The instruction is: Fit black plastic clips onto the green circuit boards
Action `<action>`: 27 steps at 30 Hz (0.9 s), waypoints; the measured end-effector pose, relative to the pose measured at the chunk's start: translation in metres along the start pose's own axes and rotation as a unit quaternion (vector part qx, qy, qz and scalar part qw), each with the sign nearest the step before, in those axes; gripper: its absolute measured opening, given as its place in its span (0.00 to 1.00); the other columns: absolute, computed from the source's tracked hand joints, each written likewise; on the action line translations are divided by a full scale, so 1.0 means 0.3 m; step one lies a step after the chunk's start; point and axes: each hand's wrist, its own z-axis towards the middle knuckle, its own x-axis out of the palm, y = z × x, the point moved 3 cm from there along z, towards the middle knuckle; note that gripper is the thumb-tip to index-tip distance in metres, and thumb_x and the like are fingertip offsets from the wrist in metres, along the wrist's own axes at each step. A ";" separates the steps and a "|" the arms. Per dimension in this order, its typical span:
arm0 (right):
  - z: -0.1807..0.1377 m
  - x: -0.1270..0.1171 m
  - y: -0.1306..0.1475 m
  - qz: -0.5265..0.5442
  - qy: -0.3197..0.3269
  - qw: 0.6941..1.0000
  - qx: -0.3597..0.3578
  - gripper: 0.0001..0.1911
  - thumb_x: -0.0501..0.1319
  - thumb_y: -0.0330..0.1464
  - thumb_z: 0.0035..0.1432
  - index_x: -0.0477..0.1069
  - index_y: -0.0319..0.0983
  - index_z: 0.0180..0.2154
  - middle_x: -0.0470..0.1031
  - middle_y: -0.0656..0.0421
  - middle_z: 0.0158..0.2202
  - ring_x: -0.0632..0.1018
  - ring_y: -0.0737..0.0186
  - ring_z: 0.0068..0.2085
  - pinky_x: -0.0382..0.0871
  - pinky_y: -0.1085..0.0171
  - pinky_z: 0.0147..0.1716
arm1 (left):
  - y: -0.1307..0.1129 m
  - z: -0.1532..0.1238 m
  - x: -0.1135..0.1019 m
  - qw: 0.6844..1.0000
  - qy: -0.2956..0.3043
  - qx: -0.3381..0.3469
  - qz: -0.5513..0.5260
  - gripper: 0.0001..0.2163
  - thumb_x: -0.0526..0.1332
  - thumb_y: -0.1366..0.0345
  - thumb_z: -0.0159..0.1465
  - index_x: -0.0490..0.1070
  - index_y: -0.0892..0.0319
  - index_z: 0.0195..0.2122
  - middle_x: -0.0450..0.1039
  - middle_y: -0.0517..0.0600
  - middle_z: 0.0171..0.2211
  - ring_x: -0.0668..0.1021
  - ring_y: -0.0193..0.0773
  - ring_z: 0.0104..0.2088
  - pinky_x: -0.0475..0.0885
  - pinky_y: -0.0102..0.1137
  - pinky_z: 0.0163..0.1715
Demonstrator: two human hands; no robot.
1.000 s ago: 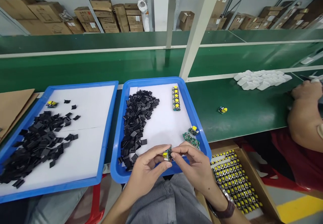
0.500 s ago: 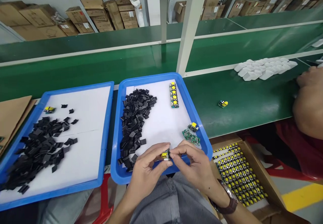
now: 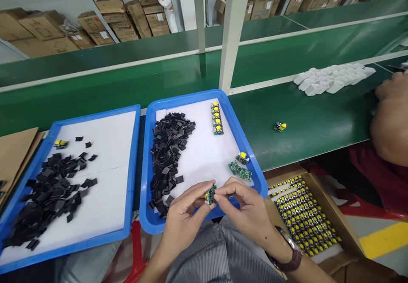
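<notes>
Pinch grip from both sides: left hand and right hand are each closed by the fingertips on an end of one small green circuit board, held just over the near rim of the blue plastic tray, probably so its flat face stays uncovered. Just beyond the left hand, thin flat black squares lie heaped loose on the tray's white liner. Two spare boards sit just beyond the right hand, within easy reach, and to its right an open cardboard box holds packed rows of yellow-topped boards.
</notes>
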 end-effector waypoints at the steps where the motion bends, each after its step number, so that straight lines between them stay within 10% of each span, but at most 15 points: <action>1: -0.003 0.000 -0.001 -0.003 0.003 1.000 -0.007 0.05 0.65 0.27 0.66 0.79 0.42 0.39 0.76 0.61 0.32 0.77 0.65 0.34 0.73 0.65 0.34 | -0.005 0.001 0.001 1.000 -0.008 0.008 0.014 0.18 0.69 0.69 0.67 0.81 0.45 0.56 0.82 0.51 0.55 0.84 0.45 0.53 0.83 0.35 0.50; 20: 0.000 0.000 -0.006 -0.052 0.024 0.998 -0.022 0.06 0.64 0.26 0.67 0.78 0.43 0.39 0.75 0.62 0.31 0.75 0.64 0.33 0.71 0.64 0.33 | -0.009 -0.029 0.023 0.963 -0.040 0.198 0.176 0.26 0.62 0.79 0.68 0.72 0.50 0.65 0.80 0.51 0.57 0.83 0.40 0.55 0.80 0.36 0.58; 27: -0.003 -0.046 -0.021 -0.023 0.064 0.998 0.010 0.14 0.68 0.31 0.67 0.79 0.47 0.53 0.82 0.58 0.44 0.82 0.60 0.43 0.79 0.60 0.44 | -0.003 -0.036 0.044 0.982 -0.070 0.110 0.140 0.22 0.66 0.72 0.68 0.72 0.51 0.62 0.81 0.51 0.53 0.85 0.40 0.49 0.84 0.33 0.49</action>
